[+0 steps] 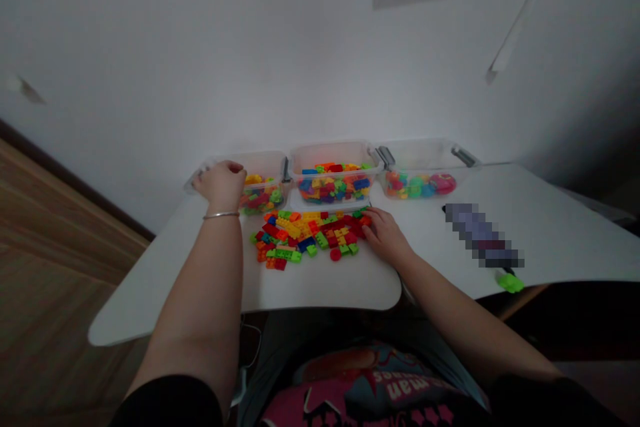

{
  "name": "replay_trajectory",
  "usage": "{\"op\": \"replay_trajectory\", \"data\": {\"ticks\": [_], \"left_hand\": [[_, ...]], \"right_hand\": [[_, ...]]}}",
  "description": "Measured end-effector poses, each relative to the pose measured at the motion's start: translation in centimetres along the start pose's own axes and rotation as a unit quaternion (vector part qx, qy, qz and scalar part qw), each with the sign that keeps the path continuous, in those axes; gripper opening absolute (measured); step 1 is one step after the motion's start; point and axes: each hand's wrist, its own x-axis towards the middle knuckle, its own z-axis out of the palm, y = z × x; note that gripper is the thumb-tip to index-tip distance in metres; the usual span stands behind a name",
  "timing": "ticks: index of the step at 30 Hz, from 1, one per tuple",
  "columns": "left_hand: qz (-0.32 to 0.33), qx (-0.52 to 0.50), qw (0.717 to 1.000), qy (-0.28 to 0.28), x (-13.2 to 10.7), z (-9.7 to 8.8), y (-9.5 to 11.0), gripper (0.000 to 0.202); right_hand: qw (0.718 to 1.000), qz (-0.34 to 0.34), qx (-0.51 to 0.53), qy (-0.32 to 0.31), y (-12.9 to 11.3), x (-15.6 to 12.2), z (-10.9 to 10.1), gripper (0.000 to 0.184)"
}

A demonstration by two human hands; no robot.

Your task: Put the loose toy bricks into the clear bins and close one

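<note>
A pile of colourful toy building bricks (305, 233) in red, yellow, orange, green and blue lies spread on the white table. My left hand (220, 183) is over the left clear plastic bin (265, 163), its fingers curled together; whatever they may hold is hidden. Below the hand, mixed bricks (263, 197) show inside that bin. At the pile's right edge rests my right hand (386, 235), fingers stretched out and thumb apart, touching or close beside the red bricks (353, 227).
A middle clear bin (335, 150) holds many bricks, and a right clear bin (420, 153) holds rounder coloured pieces. To the right lie a blurred-out phone-like object (483, 237) and a bright green piece (510, 281) at the table edge. The wall stands behind the bins.
</note>
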Motion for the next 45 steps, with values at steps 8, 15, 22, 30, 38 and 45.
{"op": "replay_trajectory", "data": {"ticks": [8, 15, 22, 30, 38, 45], "left_hand": [[-0.037, 0.023, 0.998, -0.037, 0.0, 1.0, 0.0, 0.023], [0.050, -0.093, 0.992, 0.066, -1.4, 0.3, 0.6, 0.032], [0.280, -0.176, 0.943, 0.046, -11.8, -0.7, 4.2, 0.019], [0.402, -0.023, 0.895, -0.190, -21.7, 0.6, 5.3, 0.016], [0.417, 0.069, 0.878, -0.225, -22.5, -0.4, 5.5, 0.010], [0.410, 0.102, 0.870, -0.252, -22.9, 0.4, 5.1, 0.014]], "right_hand": [[1.000, 0.009, 0.015, 0.004, 0.1, 0.1, 0.1, 0.039], [0.999, 0.009, 0.037, 0.014, 0.7, 0.2, 0.4, 0.039], [0.999, 0.014, 0.044, 0.020, 0.7, 0.3, 0.4, 0.039], [0.998, 0.017, 0.053, 0.024, 1.0, 0.3, 0.6, 0.039], [0.997, 0.019, 0.068, 0.024, 1.2, 0.4, 0.6, 0.037], [0.997, 0.013, 0.067, 0.034, 1.4, 0.3, 0.8, 0.038]]}}
